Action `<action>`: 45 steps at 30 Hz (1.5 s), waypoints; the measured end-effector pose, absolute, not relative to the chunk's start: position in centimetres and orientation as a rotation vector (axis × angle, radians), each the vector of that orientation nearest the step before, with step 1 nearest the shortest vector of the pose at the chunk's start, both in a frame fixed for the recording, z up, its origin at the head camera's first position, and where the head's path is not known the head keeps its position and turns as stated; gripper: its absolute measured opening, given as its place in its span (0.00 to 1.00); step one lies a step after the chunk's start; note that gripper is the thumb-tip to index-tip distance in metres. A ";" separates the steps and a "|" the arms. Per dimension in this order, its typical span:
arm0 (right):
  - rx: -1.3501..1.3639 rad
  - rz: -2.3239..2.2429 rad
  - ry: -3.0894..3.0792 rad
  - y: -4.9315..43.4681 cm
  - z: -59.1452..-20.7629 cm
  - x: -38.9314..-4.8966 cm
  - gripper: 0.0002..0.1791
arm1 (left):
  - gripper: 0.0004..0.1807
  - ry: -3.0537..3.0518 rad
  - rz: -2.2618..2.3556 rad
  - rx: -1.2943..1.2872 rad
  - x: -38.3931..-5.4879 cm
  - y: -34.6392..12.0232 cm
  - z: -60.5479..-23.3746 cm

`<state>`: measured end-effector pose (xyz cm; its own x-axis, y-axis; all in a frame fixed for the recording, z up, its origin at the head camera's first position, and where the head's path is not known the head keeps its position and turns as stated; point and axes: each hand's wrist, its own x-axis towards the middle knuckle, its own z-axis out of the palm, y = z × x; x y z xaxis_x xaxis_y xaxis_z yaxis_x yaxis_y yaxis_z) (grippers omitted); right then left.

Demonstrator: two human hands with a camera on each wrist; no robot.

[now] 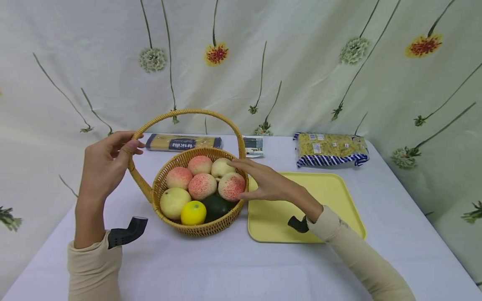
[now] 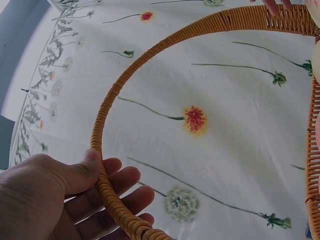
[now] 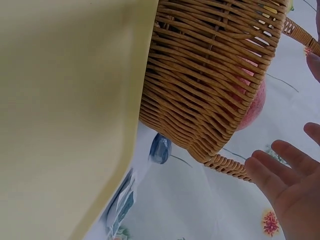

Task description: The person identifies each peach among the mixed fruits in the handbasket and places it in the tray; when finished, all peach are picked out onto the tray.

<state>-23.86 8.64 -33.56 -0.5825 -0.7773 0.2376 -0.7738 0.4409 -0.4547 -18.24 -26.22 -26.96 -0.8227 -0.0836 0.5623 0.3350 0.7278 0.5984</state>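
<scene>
A wicker basket (image 1: 205,230) of fruit stands on the white table, its tall arched handle (image 1: 199,111) raised. My left hand (image 1: 107,163) pinches the left side of the handle between thumb and fingers; the left wrist view shows the same hold on the wrapped cane (image 2: 106,192). On the basket's right side, my right hand (image 1: 265,179) has its fingers spread, with fingertips close over a speckled peach (image 1: 231,187) and the rim. More pink peaches (image 1: 202,186), a pale yellow round fruit (image 1: 175,203), a yellow lemon (image 1: 193,213) and a dark green fruit (image 1: 216,207) fill the basket.
To the right, a yellow tray (image 1: 339,200) lies under my right forearm, its left edge beside the basket. A bag of pasta (image 1: 331,149) sits behind it. Behind the basket lie a long pasta packet (image 1: 180,143) and a small printed packet (image 1: 254,147), near a hanging flowered cloth (image 1: 301,62).
</scene>
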 end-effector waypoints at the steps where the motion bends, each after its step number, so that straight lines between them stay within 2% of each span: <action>1: -1.428 -0.832 2.652 8.5 -33.5 -24.0 0.44 | 0.16 -2.357 -0.966 -0.190 -18.2 -26.2 -27.0; 15: -1.384 -0.538 2.521 6.5 -32.1 -25.6 0.44 | 0.15 -2.352 -0.965 -0.202 -18.3 -26.2 -26.9; 32: -1.339 -0.183 2.438 4.5 -31.0 -26.7 0.38 | 0.16 -2.357 -0.969 -0.208 -18.3 -26.3 -26.9; 45: -1.308 -0.160 2.488 4.6 -31.1 -26.6 0.37 | 0.16 -2.372 -0.963 -0.193 -18.1 -26.1 -26.8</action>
<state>-26.62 4.60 -31.11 -0.5271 -0.8176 -0.2318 -0.7812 0.5735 -0.2465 -18.14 -26.12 -26.82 -0.8292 -0.0759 0.5538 0.3317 0.7305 0.5969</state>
